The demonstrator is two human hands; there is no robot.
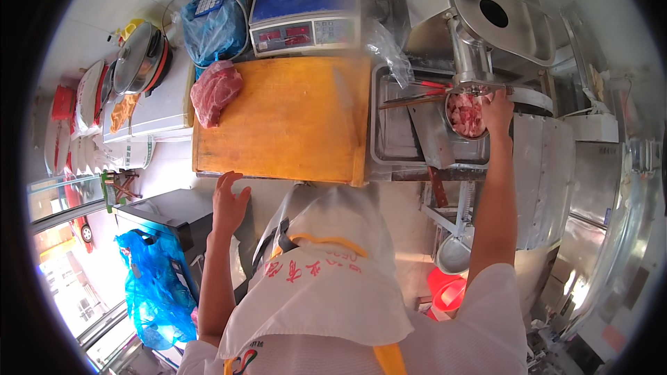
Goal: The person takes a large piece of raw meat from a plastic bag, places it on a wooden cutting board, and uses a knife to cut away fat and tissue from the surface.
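My right hand [498, 112] is at the right rim of a round metal bowl [453, 132], its fingers closed over the edge. Pink-and-white meat pieces [466, 114] fill the bowl, which sits just below the outlet of a steel meat grinder [472, 62]. Near the front left edge of an orange-yellow cutting board [285, 118] is my left hand [231, 201], fingers apart and holding nothing. A large piece of raw red meat [216, 92] lies on the board's far left corner. Left of the bowl, a cleaver [432, 137] rests across a metal tray [389, 146], handle over its near edge.
Behind the board stands a blue-topped scale [306, 0], with a calculator [212, 1] on a blue plastic bag beside it. A lidded pan [137, 59] sits at the far left. A blue bag [149, 292] hangs at lower left; a red container [448, 292] stands lower right.
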